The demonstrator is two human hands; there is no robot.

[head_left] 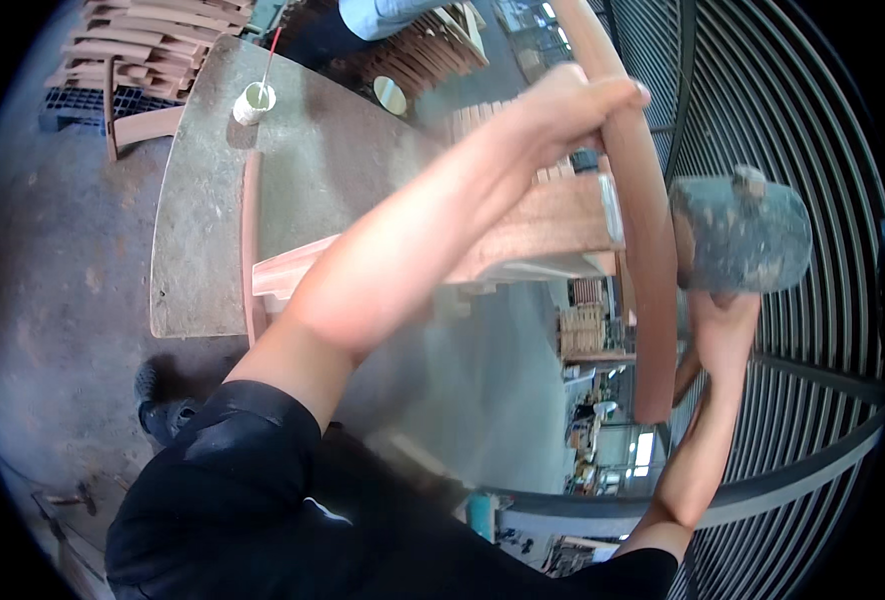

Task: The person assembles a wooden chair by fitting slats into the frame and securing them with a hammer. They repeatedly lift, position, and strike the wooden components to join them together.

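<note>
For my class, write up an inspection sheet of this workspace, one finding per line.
Surface: grey tabletop, marked.
Job's things: curved wooden piece beside wooden rails; joint unclear.
Clutter: white pot on the tabletop, red-topped stick in it.
Left hand: closed around the curved wooden piece.
Right hand: mostly hidden by a grey mallet-like head; grip unclear.
Cables: nothing clearly seen.
Surroundings: stacked wooden parts, slatted wall, another person's light-blue clothing.

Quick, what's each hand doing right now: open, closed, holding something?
Left hand: closed, holding the long curved piece of wood.
Right hand: mostly hidden behind what looks like a dark, speckled mallet head; its grip cannot be told.
</note>
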